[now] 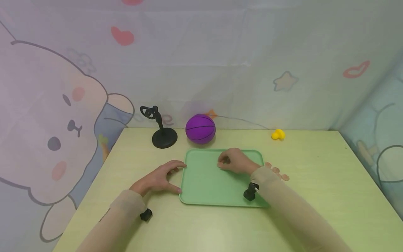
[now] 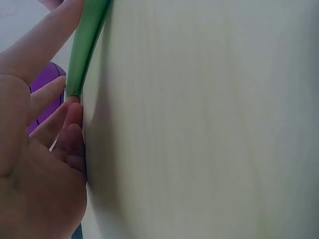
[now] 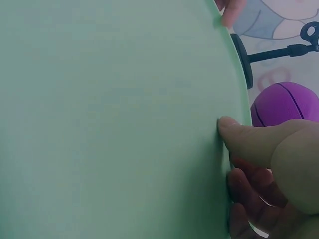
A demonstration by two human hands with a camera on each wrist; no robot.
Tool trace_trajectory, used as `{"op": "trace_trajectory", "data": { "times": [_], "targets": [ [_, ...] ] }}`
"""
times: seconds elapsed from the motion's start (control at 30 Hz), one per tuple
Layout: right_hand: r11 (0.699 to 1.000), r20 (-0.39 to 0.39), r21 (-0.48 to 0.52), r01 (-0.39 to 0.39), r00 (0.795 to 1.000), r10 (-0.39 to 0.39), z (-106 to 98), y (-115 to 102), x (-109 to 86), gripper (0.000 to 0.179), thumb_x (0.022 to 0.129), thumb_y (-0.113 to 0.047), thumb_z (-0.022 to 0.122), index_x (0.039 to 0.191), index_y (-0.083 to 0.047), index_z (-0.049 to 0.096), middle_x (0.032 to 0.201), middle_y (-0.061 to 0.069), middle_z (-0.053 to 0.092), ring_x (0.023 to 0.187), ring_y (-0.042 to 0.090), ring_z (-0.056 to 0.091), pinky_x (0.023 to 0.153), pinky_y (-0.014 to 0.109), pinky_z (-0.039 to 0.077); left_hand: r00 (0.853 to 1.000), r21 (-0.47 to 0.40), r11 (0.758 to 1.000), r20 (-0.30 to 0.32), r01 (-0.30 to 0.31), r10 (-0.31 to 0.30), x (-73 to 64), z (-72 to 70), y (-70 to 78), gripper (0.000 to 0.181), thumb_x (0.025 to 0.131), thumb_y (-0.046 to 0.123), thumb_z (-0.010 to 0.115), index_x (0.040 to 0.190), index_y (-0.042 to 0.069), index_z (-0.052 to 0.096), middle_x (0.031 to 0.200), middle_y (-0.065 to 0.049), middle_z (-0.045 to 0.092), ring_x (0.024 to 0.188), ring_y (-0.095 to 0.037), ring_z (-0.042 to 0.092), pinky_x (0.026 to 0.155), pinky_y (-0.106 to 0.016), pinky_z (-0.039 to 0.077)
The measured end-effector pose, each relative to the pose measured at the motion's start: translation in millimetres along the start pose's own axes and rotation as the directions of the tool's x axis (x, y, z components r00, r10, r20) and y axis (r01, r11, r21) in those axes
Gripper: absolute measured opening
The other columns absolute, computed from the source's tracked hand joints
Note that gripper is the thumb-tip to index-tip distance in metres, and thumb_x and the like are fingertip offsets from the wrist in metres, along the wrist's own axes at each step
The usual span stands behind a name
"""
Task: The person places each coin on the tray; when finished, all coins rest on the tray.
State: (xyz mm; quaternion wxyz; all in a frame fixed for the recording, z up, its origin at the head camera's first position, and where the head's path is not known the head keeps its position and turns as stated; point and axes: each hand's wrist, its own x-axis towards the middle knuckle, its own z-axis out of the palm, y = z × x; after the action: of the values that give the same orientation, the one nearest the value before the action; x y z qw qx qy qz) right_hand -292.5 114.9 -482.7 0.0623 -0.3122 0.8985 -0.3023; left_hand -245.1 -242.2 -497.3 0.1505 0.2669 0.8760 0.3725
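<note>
A pale green tray (image 1: 204, 182) lies on the table. Over its upper middle, my right hand (image 1: 236, 161) reaches in with fingers curled and thumb against them. It seems to pinch a small coin-like disc at the fingertips, mostly hidden; only a thin dark edge by the thumb (image 3: 244, 139) shows in the right wrist view. My left hand (image 1: 160, 176) rests at the tray's left side, thumb and fingers spread, tips touching the rim (image 2: 82, 55). Several copper-coloured coin-like discs (image 1: 276, 170) lie just right of the tray, some partly behind my right forearm.
Behind the tray sit a purple basketball (image 1: 200, 128) and, to its left, a black stand (image 1: 164, 137) with a round base. A small yellow toy (image 1: 278, 134) is near the table's back edge. A printed cloth (image 1: 201, 52) hangs behind the table.
</note>
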Motion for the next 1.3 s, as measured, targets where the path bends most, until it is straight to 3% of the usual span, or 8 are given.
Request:
{"op": "trace_trajectory", "data": {
  "times": [0.37,0.73,0.97,1.3],
  "targets": [
    [0.994,-0.073,0.047,-0.1,0.992,0.103,10.3,-9.7,11.7,0.017,0.093,-0.018,0.082,0.104,-0.005,0.081,0.097,0.004,0.078,0.087,0.015,0.069,0.085,0.035,0.058,1.0,-0.022,0.999,0.001,0.03,-0.03,0.6,0.3,0.1,0.093,0.071,0.035,0.1,0.151,0.021,0.054,0.155,0.002,0.048,0.133,-0.024,0.051,0.118,-0.05,0.04],
    [0.991,-0.077,0.074,-0.111,0.99,0.116,17.1,-13.3,16.9,0.019,0.093,-0.018,0.082,0.107,-0.005,0.08,0.099,0.004,0.079,0.089,0.016,0.071,0.086,0.035,0.059,1.0,-0.033,0.999,0.004,0.025,-0.024,-0.1,0.9,-2.3,0.093,0.072,0.035,0.099,0.151,0.021,0.053,0.155,0.001,0.048,0.133,-0.024,0.05,0.118,-0.05,0.039],
    [0.99,-0.059,0.099,-0.097,0.993,0.104,11.2,-5.3,11.4,0.03,0.094,-0.028,0.082,0.113,-0.006,0.078,0.109,0.005,0.076,0.094,0.018,0.072,0.089,0.037,0.06,1.0,-0.037,0.999,0.0,0.015,-0.015,0.2,2.1,-3.0,0.092,0.073,0.036,0.099,0.151,0.022,0.053,0.155,0.002,0.048,0.133,-0.025,0.05,0.119,-0.051,0.039],
    [0.994,-0.035,0.077,-0.072,0.997,0.075,-15.4,8.2,-19.9,0.027,0.09,-0.015,0.083,0.114,-0.005,0.077,0.109,0.007,0.076,0.092,0.019,0.07,0.088,0.039,0.06,1.0,-0.04,0.999,0.001,0.028,-0.028,-0.8,2.0,-2.3,0.092,0.072,0.035,0.099,0.151,0.023,0.053,0.154,0.003,0.048,0.133,-0.024,0.049,0.119,-0.05,0.038]
  ]
}}
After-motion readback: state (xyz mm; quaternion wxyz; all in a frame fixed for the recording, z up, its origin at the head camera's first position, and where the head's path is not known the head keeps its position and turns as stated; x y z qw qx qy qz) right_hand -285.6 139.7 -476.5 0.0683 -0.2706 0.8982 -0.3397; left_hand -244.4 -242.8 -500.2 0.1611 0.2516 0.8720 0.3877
